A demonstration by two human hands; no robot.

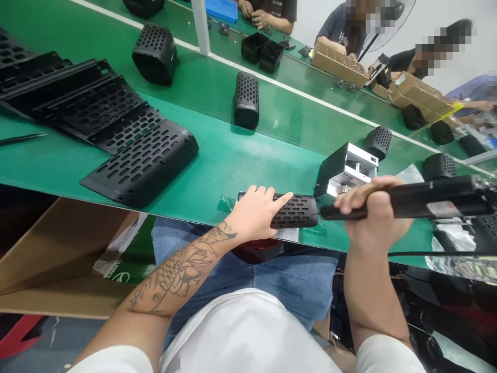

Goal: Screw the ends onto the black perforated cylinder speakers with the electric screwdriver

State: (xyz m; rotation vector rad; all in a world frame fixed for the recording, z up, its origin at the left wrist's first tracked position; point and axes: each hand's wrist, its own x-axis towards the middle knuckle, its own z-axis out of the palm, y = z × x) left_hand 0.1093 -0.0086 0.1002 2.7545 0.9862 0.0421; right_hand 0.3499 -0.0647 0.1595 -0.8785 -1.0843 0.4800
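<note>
Near the bench's front edge lies a black perforated housing [298, 211] with rows of slots. My left hand [254, 211] is wrapped over its left part, the index finger stretched along the top. My right hand [370, 207] grips a black electric screwdriver [423, 199], held level with its bit pointing left at the housing's right end. Whether the bit touches a screw there is too small to tell. Just behind the tool stands a black and white screw feeder [345, 168], partly covered by my right hand.
Overlapping perforated black panels [143, 160] spread over the left of the green bench [217, 155], with tweezers [23, 138] beside them. Further back stand slotted housings [247, 101]. A cable [411, 254] runs off right. Co-workers [341, 31] sit opposite; a cardboard box [58, 259] is below left.
</note>
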